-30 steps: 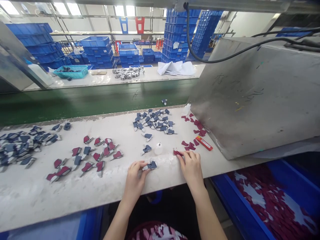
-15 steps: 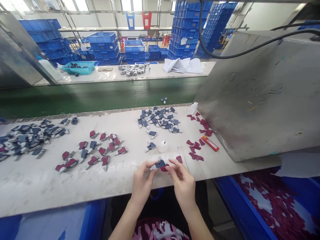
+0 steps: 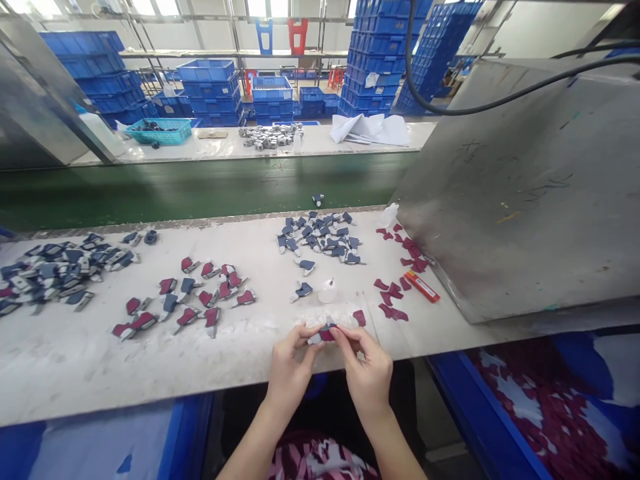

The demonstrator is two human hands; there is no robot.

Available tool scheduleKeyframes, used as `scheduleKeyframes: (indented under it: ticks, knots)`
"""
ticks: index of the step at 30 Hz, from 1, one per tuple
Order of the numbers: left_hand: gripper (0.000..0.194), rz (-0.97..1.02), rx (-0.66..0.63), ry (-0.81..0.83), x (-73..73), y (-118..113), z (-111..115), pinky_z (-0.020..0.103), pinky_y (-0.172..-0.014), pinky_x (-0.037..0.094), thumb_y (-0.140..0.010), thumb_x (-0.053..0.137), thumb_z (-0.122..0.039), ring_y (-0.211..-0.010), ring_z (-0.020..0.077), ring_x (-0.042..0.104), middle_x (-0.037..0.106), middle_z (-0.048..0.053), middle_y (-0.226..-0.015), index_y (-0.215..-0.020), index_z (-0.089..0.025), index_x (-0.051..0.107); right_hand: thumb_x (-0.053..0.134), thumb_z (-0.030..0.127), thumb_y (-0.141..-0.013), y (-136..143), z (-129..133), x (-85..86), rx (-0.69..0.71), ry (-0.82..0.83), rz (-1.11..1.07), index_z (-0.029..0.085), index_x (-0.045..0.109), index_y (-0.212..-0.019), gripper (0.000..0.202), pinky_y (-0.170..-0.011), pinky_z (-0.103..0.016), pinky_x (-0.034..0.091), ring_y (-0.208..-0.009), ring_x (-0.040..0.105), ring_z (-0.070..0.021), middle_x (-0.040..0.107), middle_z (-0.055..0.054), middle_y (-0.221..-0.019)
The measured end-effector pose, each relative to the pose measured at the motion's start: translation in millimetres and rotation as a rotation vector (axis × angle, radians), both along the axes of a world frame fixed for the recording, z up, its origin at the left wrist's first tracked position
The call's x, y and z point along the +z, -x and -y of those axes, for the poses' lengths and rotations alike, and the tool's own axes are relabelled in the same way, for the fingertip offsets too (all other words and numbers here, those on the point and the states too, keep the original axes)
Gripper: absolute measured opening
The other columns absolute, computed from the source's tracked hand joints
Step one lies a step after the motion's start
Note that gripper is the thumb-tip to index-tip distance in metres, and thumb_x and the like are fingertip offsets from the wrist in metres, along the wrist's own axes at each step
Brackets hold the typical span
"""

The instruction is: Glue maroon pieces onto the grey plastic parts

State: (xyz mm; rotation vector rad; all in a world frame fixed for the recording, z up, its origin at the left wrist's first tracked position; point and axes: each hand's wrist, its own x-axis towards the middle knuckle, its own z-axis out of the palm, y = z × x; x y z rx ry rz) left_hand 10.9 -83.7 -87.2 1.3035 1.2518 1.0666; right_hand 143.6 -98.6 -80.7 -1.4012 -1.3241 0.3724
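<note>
Between both hands, near the front edge of the worktable, is a small grey and navy plastic part (image 3: 330, 325) with a maroon piece (image 3: 327, 335) lying against its side. My left hand (image 3: 290, 367) pinches the light grey end. The fingertips of my right hand (image 3: 367, 370) close on the other end, at the maroon piece, and partly hide it. Just beyond the right fingers lies a loose maroon piece (image 3: 359, 318). A small clear bottle (image 3: 327, 291) stands ahead of the hands, with navy and grey parts (image 3: 302, 291) to its left.
Navy parts are heaped (image 3: 323, 235) farther back and at far left (image 3: 65, 267); maroon-faced parts (image 3: 210, 317) lie between. A red and yellow packet (image 3: 423, 287) lies beside a metal box (image 3: 530, 200). Behind runs a green belt (image 3: 225, 187). A blue bin (image 3: 485, 407) holds maroon pieces.
The maroon piece has come up against the side of the navy part, which is turned in my fingers. A lone part on the green belt has shifted left. The view has moved slightly.
</note>
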Motion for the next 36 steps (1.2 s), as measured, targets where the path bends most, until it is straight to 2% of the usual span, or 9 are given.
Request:
scheduleKeyframes:
  ticks: [4,8,11,15,18,20,22,30,36]
  knots:
    - [0.02,0.123,0.019,0.08,4.4,-1.8,-1.0,0.047,-0.107,0.049,-0.078,0.076,-0.037,-0.121,0.0315,0.064,0.08,0.01,-0.1,-0.088,-0.02,0.07,0.064,0.023,-0.093,0.3,-0.4,3.7,-0.003,-0.149,0.146,0.02,0.072,-0.086,0.01,-0.05,-0.024,0.051,-0.051,0.059,-0.0126,0.069,-0.002,-0.066]
    - [0.025,0.281,0.074,0.181,9.2,-3.7,-2.6,0.042,-0.096,0.058,-0.073,0.08,-0.039,-0.097,0.0278,0.076,0.081,0.01,-0.095,-0.084,-0.018,0.07,0.067,0.016,-0.09,2.5,-1.0,4.4,-0.014,-0.254,0.229,0.023,0.074,-0.095,0.01,-0.05,-0.024,0.051,-0.052,0.057,-0.0123,0.064,0.0,-0.063]
    - [0.023,0.305,0.083,0.182,12.8,-2.6,-1.9,0.04,-0.104,0.053,-0.073,0.081,-0.036,-0.102,0.0261,0.074,0.081,0.008,-0.09,-0.083,-0.017,0.071,0.07,0.014,-0.087,2.7,0.1,3.2,-0.012,-0.265,0.184,0.025,0.075,-0.098,0.016,-0.051,-0.023,0.051,-0.055,0.059,-0.0118,0.064,0.0,-0.067]
    - [0.03,0.37,0.074,0.176,18.0,0.8,2.1,0.038,-0.094,0.06,-0.075,0.081,-0.035,-0.097,0.0263,0.076,0.081,0.009,-0.096,-0.097,-0.017,0.071,0.072,0.028,-0.087,-3.6,0.8,4.0,0.048,-0.05,-0.109,0.025,0.076,-0.105,0.019,-0.053,-0.024,0.055,-0.066,0.065,-0.0142,0.067,-0.004,-0.083]
    - [0.038,0.4,0.058,0.157,20.1,2.9,4.4,0.037,-0.089,0.062,-0.075,0.081,-0.034,-0.096,0.0262,0.076,0.08,0.009,-0.101,-0.108,-0.018,0.072,0.069,0.037,-0.088,-11.6,-2.3,8.0,0.325,0.204,-0.366,0.024,0.074,-0.112,0.028,-0.064,-0.028,0.06,-0.081,0.069,-0.0188,0.069,-0.007,-0.096]
    - [0.037,0.395,0.061,0.145,21.0,4.6,5.0,0.036,-0.089,0.062,-0.075,0.081,-0.034,-0.096,0.0265,0.076,0.08,0.009,-0.102,-0.107,-0.017,0.074,0.069,0.039,-0.088,-15.4,-5.1,11.4,0.482,0.272,-0.467,0.025,0.077,-0.107,0.025,-0.07,-0.029,0.06,-0.087,0.069,-0.0203,0.069,-0.007,-0.097]
    - [0.034,0.382,0.068,0.148,22.5,6.6,4.9,0.037,-0.091,0.062,-0.074,0.082,-0.034,-0.096,0.0266,0.076,0.08,0.009,-0.102,-0.104,-0.018,0.076,0.07,0.038,-0.087,-16.3,-7.0,14.0,0.531,0.274,-0.513,0.027,0.078,-0.105,0.022,-0.07,-0.029,0.059,-0.086,0.068,-0.0197,0.069,-0.006,-0.093]
    - [0.03,0.301,0.067,0.14,25.9,11.7,8.9,0.045,-0.112,0.047,-0.074,0.081,-0.04,-0.093,0.0266,0.077,0.081,0.008,-0.097,-0.096,-0.018,0.08,0.07,0.031,-0.088,-3.4,-3.0,8.1,0.422,0.196,-0.518,0.027,0.079,-0.101,0.017,-0.066,-0.026,0.054,-0.073,0.06,-0.0146,0.06,-0.002,-0.078]
    - [0.025,0.266,0.108,0.12,27.6,7.7,12.3,0.039,-0.11,0.048,-0.076,0.08,-0.035,-0.102,0.026,0.074,0.081,0.006,-0.097,-0.096,-0.021,0.081,0.068,0.026,-0.089,2.4,1.2,6.9,0.361,0.149,-0.498,0.029,0.078,-0.102,0.016,-0.068,-0.024,0.053,-0.076,0.061,-0.0138,0.061,-0.001,-0.081]
